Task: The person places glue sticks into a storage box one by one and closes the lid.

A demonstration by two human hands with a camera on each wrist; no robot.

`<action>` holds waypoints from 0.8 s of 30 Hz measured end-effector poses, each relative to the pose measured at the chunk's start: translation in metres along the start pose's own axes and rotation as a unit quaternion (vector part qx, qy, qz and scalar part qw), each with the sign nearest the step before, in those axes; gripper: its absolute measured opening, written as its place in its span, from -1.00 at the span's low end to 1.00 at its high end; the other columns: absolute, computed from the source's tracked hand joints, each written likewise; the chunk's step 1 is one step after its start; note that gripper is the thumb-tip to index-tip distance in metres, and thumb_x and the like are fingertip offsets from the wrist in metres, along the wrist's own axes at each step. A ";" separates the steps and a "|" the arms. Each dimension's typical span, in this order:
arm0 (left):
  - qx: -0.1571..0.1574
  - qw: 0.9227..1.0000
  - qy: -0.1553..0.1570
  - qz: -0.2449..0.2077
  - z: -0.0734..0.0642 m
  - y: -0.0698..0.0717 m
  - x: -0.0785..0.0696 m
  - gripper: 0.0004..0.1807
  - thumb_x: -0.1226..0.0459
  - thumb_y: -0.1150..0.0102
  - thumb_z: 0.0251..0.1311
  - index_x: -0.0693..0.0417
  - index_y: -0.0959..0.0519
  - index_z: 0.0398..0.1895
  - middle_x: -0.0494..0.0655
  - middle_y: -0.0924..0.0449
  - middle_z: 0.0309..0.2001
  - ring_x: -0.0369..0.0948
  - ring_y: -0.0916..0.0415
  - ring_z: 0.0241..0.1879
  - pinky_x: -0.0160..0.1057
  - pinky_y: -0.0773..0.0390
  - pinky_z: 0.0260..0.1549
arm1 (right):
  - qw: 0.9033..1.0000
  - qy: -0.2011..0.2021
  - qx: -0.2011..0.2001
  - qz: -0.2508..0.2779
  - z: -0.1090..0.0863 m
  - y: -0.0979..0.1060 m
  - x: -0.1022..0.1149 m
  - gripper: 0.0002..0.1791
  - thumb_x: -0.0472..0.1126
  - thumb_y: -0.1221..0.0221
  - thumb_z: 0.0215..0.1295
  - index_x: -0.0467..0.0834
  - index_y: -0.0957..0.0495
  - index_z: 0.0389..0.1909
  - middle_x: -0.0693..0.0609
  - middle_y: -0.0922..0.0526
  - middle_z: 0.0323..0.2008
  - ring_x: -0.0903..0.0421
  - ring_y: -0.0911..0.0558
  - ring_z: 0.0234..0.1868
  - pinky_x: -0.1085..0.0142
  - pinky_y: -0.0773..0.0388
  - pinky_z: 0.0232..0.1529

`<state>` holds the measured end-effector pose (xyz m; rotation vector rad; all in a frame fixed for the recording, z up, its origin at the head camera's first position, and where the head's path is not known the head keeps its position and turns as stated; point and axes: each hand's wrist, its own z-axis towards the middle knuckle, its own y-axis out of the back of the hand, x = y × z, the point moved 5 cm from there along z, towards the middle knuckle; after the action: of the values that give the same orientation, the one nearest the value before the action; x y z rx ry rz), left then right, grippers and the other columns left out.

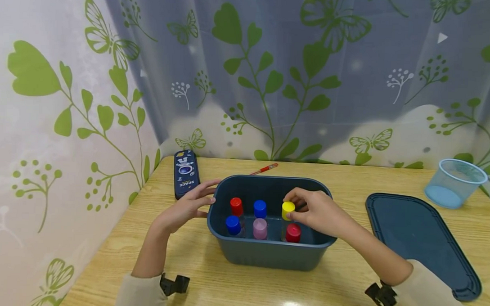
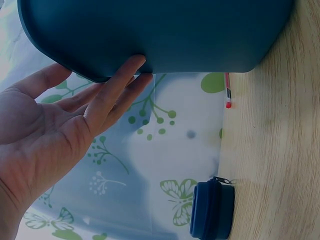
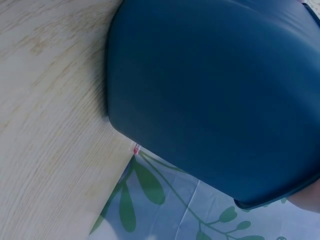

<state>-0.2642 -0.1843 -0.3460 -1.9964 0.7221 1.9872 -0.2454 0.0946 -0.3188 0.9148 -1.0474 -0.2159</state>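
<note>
A dark blue-grey plastic bin (image 1: pixel 271 255) stands on the table with several capped clear bottles upright inside. Their caps are red (image 1: pixel 236 206), blue (image 1: pixel 260 209) and pink (image 1: pixel 260 228), with a second blue cap and a second red one in the near row. My right hand (image 1: pixel 317 212) reaches in over the right rim and pinches the yellow cap of a bottle (image 1: pixel 288 210) between thumb and fingers. My left hand (image 1: pixel 186 207) touches the bin's left side with extended fingers, also seen along the bin wall (image 2: pixel 165 35) in the left wrist view. In the right wrist view the bin wall (image 3: pixel 210 100) hides most of the right hand.
A dark lid (image 1: pixel 420 242) lies to the right of the bin, with a light blue mesh basket (image 1: pixel 454 185) behind it. At the back left lies a navy pencil case (image 1: pixel 185 173) with an astronaut print. A red pen (image 1: pixel 264 169) lies behind the bin, before a patterned curtain (image 1: pixel 272 82).
</note>
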 end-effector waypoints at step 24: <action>0.002 1.000 0.005 0.002 -0.001 -0.002 -0.002 -0.44 0.25 0.17 0.38 0.08 -0.01 0.40 0.19 0.09 0.36 0.15 0.04 0.29 0.15 -0.27 0.05 | 0.999 0.004 -0.027 -0.032 0.000 0.000 0.001 -0.74 -0.27 -0.21 0.18 -0.25 -0.51 -0.11 0.06 -0.59 -0.29 0.13 -0.59 -0.26 0.35 -0.54 -0.27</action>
<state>-0.2626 -0.1831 -0.3446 -2.0046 0.7339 1.9778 -0.2450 0.0945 -0.3183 0.9015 -1.0003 -0.2921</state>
